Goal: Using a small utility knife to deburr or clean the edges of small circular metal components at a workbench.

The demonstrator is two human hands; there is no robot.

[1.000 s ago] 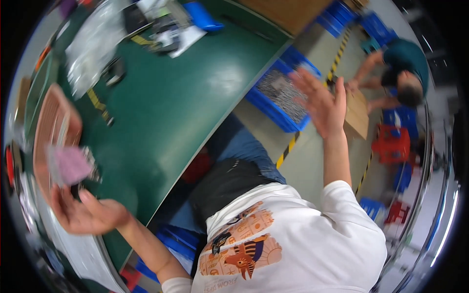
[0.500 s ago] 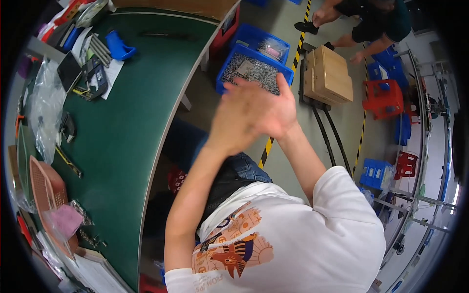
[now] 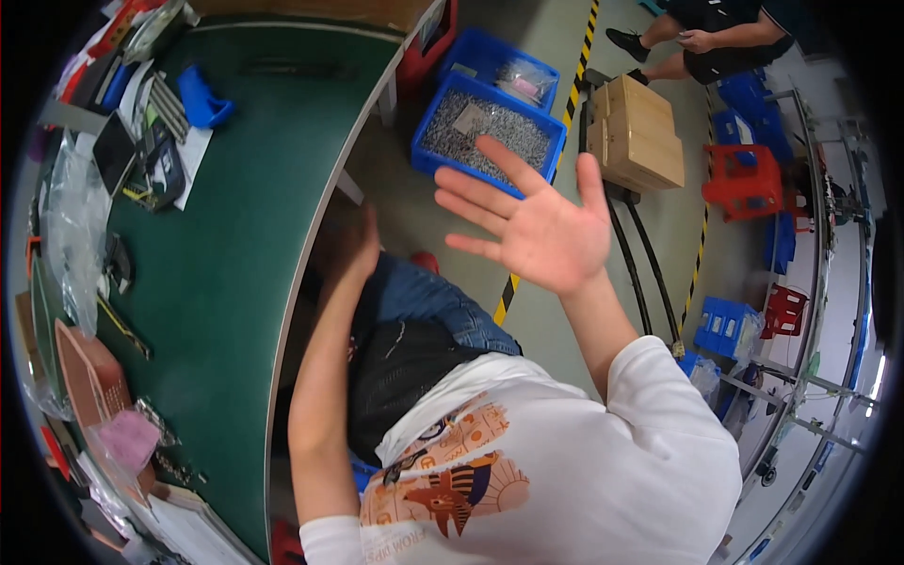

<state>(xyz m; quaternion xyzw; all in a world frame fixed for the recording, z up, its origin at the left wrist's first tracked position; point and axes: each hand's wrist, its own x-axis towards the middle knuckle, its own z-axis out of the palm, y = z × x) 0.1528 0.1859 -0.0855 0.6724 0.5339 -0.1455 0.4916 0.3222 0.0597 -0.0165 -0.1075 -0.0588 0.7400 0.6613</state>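
Note:
My right hand (image 3: 556, 235) is raised with its palm facing me. Its fingers are spread wide and nothing is in it. Behind its fingertips, on the floor, stands a blue bin (image 3: 490, 137) filled with many small metal pieces. Beside the table edge is my left hand (image 3: 358, 247), seen nearly edge-on and partly in shadow. What shows of its fingers is stretched out, and I see nothing held there. The two hands are well apart. To the left lies the green tabletop (image 3: 235, 235).
A pink basket (image 3: 89, 377), a clear plastic bag (image 3: 80, 226) and a blue tape dispenser-like object (image 3: 202, 97) lie on the table. Wooden boxes (image 3: 636, 137) rest on a pallet truck. Another person (image 3: 725, 42) sits at the upper right near a red stool (image 3: 744, 182).
My hands were together in front of me and have parted. The left moved left toward the table edge; the right spread out, palm up. The other person's hands have drawn back from the boxes.

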